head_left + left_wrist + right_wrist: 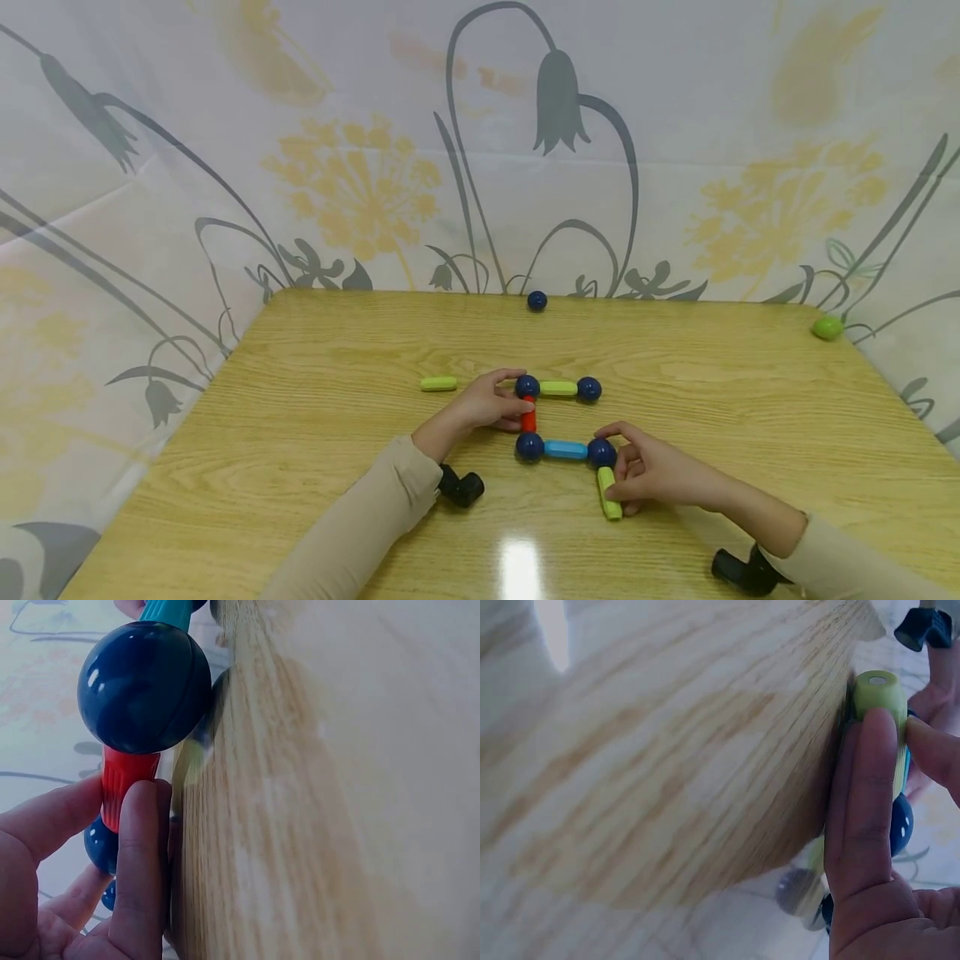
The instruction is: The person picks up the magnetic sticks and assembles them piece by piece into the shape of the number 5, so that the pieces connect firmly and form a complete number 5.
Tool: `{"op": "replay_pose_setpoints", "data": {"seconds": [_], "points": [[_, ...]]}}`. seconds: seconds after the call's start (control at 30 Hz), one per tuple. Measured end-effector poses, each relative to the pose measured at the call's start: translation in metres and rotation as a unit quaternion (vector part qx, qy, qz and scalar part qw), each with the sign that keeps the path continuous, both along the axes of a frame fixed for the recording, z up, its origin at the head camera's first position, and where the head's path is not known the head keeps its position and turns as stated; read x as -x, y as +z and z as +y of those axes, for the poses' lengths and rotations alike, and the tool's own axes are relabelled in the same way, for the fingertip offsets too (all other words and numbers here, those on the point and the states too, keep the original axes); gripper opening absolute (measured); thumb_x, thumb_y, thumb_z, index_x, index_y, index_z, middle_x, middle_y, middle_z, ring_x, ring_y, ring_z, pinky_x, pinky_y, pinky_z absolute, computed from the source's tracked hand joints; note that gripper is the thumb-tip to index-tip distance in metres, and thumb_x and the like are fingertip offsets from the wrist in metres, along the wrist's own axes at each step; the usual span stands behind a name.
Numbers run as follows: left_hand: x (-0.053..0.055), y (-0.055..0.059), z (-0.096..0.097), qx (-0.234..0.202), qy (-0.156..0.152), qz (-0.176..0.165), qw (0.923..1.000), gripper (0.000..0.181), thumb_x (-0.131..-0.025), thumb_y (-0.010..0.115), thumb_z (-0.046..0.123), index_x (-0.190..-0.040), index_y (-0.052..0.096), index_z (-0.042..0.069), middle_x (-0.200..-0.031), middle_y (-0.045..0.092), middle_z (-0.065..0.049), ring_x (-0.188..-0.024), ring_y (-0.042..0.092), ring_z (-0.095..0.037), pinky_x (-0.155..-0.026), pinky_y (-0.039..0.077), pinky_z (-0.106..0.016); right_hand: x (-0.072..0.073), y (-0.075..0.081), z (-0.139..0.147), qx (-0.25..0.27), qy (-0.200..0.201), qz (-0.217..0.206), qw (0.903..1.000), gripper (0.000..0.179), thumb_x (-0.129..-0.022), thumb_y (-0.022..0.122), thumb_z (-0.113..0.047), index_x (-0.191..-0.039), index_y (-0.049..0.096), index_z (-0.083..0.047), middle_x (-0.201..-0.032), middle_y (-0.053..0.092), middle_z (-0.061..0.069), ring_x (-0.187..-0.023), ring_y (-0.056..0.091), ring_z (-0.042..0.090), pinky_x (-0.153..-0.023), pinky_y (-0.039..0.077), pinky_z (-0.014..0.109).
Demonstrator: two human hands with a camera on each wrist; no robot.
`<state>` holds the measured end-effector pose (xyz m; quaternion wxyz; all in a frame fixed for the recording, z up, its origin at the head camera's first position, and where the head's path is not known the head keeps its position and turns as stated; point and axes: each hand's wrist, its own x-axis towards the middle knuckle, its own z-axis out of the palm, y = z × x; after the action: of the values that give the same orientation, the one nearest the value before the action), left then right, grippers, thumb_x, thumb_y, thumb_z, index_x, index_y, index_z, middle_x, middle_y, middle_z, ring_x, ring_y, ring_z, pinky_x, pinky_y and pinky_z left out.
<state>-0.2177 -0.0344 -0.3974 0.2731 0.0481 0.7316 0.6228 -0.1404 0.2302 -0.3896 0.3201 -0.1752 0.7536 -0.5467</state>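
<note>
Dark blue balls and coloured rods form a joined shape on the table. My left hand [480, 402] pinches its red rod [529, 425] between thumb and fingers, with one ball [527, 386] above and another ball [529, 447] below. From the upper ball a yellow-green rod [558, 388] leads to a further ball [588, 389]. A light blue rod [566, 450] joins the lower ball to the right-hand ball [601, 452]. My right hand [660, 471] pinches a yellow-green rod [608, 498] whose far end meets that ball. A silvery disc shows on this rod's near end [877, 681] in the right wrist view.
Left of the shape lies a loose yellow-green rod [438, 384]. One single dark blue ball [537, 301] sits at the table's back edge. A green rounded object [828, 327] is at the back right corner. Patterned cloth [480, 208] hangs behind the wooden table [300, 350].
</note>
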Motion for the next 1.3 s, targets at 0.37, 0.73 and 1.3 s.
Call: {"op": "replay_pose_setpoints", "data": {"seconds": [0.37,0.73,1.3], "points": [[-0.002,0.0,-0.001,-0.001,0.006,-0.004,1.0,0.061,-0.087,0.066,0.004,-0.142,0.04,0.011,-0.104,0.059,-0.016,-0.079,0.064,-0.024,-0.069,0.056,-0.035,0.012,-0.002,0.02,-0.039,0.029,0.122,0.9913,0.054,-0.084,0.069,-0.01,-0.127,0.042,0.009,-0.085,0.056,0.012,-0.067,0.059,0.018,-0.058,0.052,0.03],[-0.001,-0.001,-0.003,0.001,0.01,-0.002,0.9999,0.061,-0.087,0.066,0.004,-0.142,0.04,0.011,-0.104,0.059,-0.016,-0.077,0.063,-0.022,-0.069,0.056,-0.035,0.029,-0.004,0.051,-0.067,-0.002,0.211,0.9751,0.034,-0.083,0.07,-0.007,-0.11,0.055,0.006,-0.094,0.055,0.014,-0.072,0.057,0.012,-0.064,0.05,0.026],[-0.002,0.0,-0.001,-0.003,-0.003,0.009,1.0,0.061,-0.086,0.067,0.005,-0.142,0.04,0.01,-0.106,0.059,-0.016,-0.079,0.064,-0.024,-0.068,0.056,-0.036,0.051,0.001,0.117,-0.145,-0.094,0.261,0.9496,0.029,-0.084,0.069,-0.004,-0.107,0.056,0.008,-0.096,0.058,0.014,-0.079,0.057,0.004,-0.063,0.05,0.024]]}}
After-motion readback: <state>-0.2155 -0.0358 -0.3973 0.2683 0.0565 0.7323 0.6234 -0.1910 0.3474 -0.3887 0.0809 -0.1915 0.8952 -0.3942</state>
